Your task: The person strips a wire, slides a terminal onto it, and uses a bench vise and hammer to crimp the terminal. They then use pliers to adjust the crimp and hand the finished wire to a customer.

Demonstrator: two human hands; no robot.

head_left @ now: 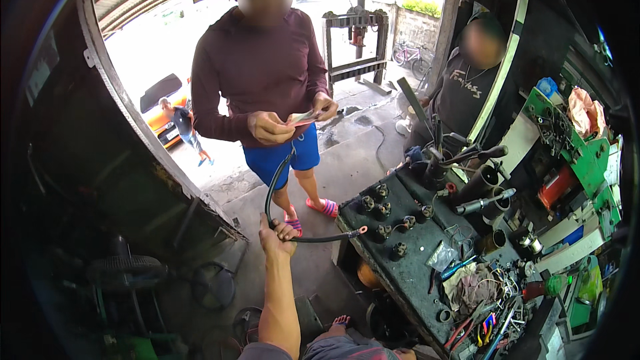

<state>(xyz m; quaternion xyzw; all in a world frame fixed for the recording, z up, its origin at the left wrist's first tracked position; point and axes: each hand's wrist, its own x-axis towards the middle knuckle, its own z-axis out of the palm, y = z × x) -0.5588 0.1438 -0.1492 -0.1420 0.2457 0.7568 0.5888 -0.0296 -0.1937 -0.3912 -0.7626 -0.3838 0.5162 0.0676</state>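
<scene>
My left hand (277, 239) is closed round a thick black cable (320, 238), out in front of me. One end of the cable reaches right and carries a copper ring lug (363, 230) near the workbench corner. Its other part bends upward, and that tip (292, 150) lies just below the hands of a person (260, 73) standing opposite. This person, in a maroon long-sleeved top and blue shorts, holds what look like paper notes (303, 119) in both hands. I cannot see my right hand.
A dark workbench (373, 253) at right bears several small black round parts (384, 209), metal tubes (491, 243), pliers and screwdrivers (459, 267), wires and rags. Another person (460, 93) in dark clothing is behind it. A pedestal fan (127, 270) stands at left, near the doorway frame (133, 120).
</scene>
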